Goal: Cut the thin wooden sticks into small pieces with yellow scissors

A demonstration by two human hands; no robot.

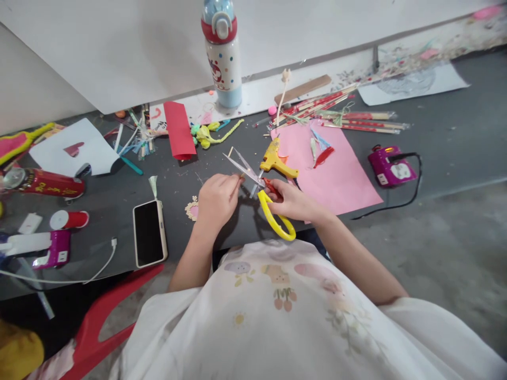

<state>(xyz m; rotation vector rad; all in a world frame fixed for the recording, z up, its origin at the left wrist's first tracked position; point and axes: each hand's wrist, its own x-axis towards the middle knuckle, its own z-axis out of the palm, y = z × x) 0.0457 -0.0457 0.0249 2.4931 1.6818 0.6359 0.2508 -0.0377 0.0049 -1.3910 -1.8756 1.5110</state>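
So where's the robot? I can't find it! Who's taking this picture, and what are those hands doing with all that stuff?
There's no robot here, just a person working with two bare hands. The picture comes from a camera worn on the person's head, looking forward and down, so you see almost what they see. The right hand holds scissors with their blades apart. The left hand is beside the blades, fingers pinched; anything between them is too small to make out. On the dark table are a yellow glue gun, pink paper, a phone and red paper. A drink bottle stands at the back.
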